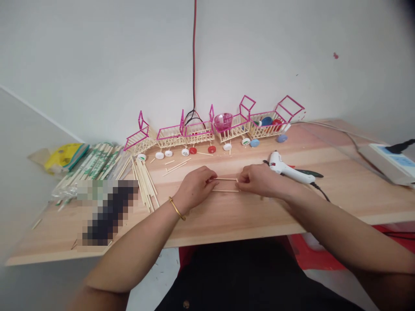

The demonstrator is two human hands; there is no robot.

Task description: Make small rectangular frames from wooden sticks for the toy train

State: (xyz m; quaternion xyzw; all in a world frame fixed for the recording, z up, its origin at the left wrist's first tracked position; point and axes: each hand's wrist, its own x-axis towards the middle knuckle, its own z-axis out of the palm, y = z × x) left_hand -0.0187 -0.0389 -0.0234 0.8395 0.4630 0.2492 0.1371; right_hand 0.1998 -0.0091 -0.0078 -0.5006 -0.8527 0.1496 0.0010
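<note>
Low over the middle of the wooden table, my left hand [196,186] pinches one end of a small wooden stick frame [225,191]. My right hand [259,179] has its fingers closed on the other end. Two thin, pale sticks of the frame run side by side between the hands; its ends are partly hidden by fingers. Just beyond my right hand lies a white hot glue gun [292,172]. Behind the hands stands a row of little stick carts [199,134] with pink top rails and bottle-cap wheels [212,149].
Loose sticks [147,188] lie left of my left hand, beside plastic-wrapped bundles of chopsticks [97,164] and a yellow packet [66,156]. A pixelated dark object [110,216] is at the front left. Short offcuts [177,166] lie before the carts. A power strip [389,162] sits at right.
</note>
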